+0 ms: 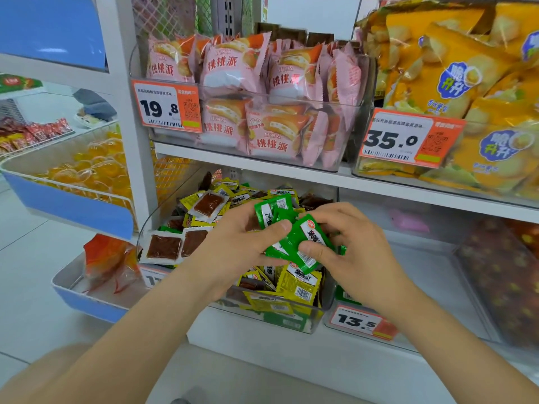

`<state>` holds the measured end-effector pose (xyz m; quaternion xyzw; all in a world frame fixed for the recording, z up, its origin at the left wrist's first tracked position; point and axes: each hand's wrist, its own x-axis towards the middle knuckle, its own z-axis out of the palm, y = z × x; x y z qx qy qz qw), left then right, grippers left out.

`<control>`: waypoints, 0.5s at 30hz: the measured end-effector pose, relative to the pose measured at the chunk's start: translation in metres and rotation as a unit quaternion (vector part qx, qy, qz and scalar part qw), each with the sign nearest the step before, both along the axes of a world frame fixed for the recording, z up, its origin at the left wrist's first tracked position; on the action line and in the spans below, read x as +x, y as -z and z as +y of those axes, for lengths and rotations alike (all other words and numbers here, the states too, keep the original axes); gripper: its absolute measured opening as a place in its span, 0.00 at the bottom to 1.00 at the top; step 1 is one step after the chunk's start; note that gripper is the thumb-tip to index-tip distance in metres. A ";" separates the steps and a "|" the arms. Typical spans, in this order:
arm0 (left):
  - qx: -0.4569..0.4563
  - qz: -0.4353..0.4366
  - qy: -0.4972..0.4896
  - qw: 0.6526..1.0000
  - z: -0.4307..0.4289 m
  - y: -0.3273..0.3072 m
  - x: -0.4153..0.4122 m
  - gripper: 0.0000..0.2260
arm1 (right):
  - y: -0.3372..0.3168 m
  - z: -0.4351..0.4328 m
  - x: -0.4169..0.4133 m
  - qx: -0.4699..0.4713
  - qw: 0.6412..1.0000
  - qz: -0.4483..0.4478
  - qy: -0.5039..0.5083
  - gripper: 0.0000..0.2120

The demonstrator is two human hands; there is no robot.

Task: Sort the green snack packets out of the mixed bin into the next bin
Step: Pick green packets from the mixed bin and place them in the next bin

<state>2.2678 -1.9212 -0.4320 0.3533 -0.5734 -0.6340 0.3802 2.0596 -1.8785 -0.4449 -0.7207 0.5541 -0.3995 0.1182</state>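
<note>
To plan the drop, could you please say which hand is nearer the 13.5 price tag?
Right. The right hand sits just above the 13.5 price tag, pinching green packets; the left hand is farther left, over the mixed bin.

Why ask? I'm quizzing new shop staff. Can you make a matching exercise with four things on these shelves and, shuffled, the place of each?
Things
1. green packets
2. pink cake packs
3. yellow packets
4. orange chip bags

Places
A. upper shelf, bin with the 35.0 tag
B. held between the left hand and right hand
C. upper shelf, bin with the 19.8 tag
D. lying in the mixed bin under the hands

Pairs: 1-B, 2-C, 3-D, 4-A
</note>
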 end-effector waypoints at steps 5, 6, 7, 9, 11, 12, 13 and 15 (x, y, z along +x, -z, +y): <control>-0.013 -0.019 -0.004 1.000 0.002 0.001 -0.004 0.12 | -0.006 0.005 0.004 0.016 0.999 0.031 0.038 0.20; -0.007 -0.016 -0.002 1.000 0.002 0.002 -0.006 0.12 | -0.006 0.005 0.004 0.027 0.997 0.030 0.062 0.21; -0.001 -0.009 -0.001 1.000 0.002 0.002 -0.007 0.12 | -0.006 0.005 0.004 0.036 0.995 0.025 0.086 0.22; 0.011 0.013 -0.008 1.000 0.002 0.003 -0.010 0.13 | -0.004 0.003 0.004 0.053 0.991 -0.019 0.118 0.25; 0.028 0.050 -0.015 0.998 0.001 0.002 -0.011 0.12 | -0.006 0.002 0.004 0.076 0.983 -0.112 0.124 0.26; 0.037 0.071 -0.016 0.997 0.002 0.001 -0.012 0.11 | -0.007 0.003 0.004 0.090 0.973 -0.179 0.117 0.23; 0.043 0.087 -0.018 0.995 0.002 0.000 -0.014 0.11 | -0.009 0.004 0.004 0.104 0.957 -0.248 0.106 0.19; 0.040 0.103 -0.027 0.993 0.005 0.001 -0.017 0.11 | -0.010 0.007 0.007 0.124 0.923 -0.353 0.091 0.12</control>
